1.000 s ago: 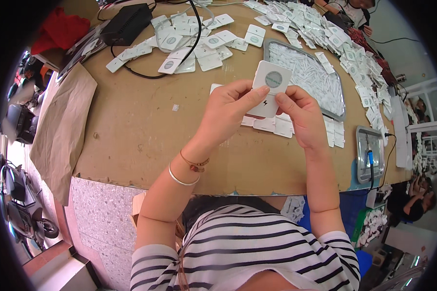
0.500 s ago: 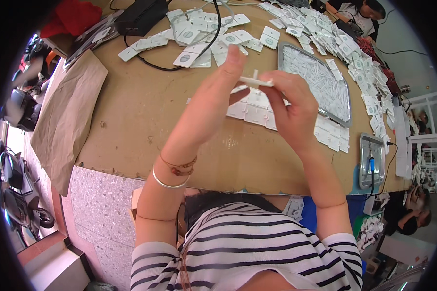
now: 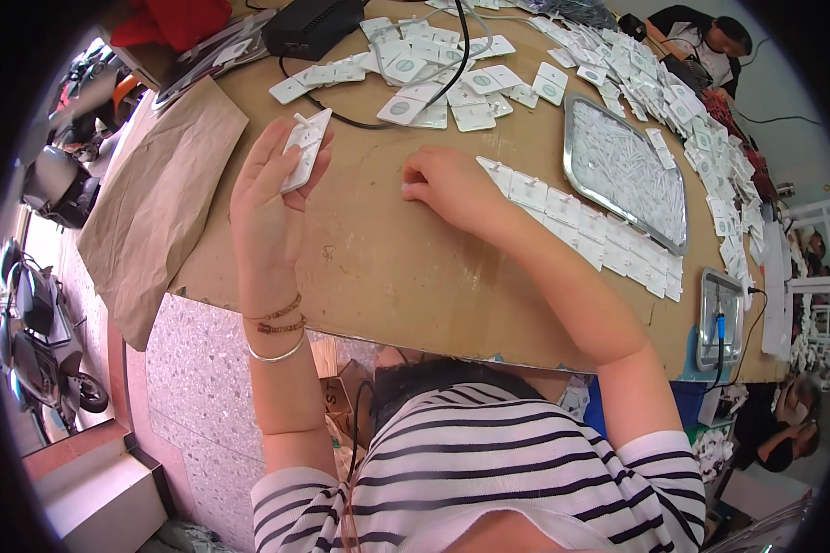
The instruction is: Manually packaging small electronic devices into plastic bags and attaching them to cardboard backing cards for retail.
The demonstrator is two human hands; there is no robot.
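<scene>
My left hand [image 3: 269, 184] is raised over the left part of the table, its fingers and thumb closed on a flat white plastic plate [image 3: 306, 152]. A short white peg stands out from the plate's face. Over the middle of the table, my right hand [image 3: 447, 184] has thumb and fingers pinched together. A small pale spot shows at those fingertips, too small to name. Just beyond the right hand, rows of similar white plates [image 3: 576, 221] with pegs lie side by side, partly hidden by that hand and forearm.
A metal tray [image 3: 572, 170] holds many thin white plastic pieces. White panels [image 3: 406, 69] lie scattered at the back, near a black box [image 3: 312, 28] and cables. Brown paper [image 3: 161, 203] covers the left edge. A blue-handled tool [image 3: 721, 330] lies in a small tray [image 3: 707, 281]. A person [image 3: 701, 41] sits at the far right.
Both hands were together over the middle, around the plate. My left hand has carried the plate away to the left; my right hand has let go of it and moved left and slightly nearer.
</scene>
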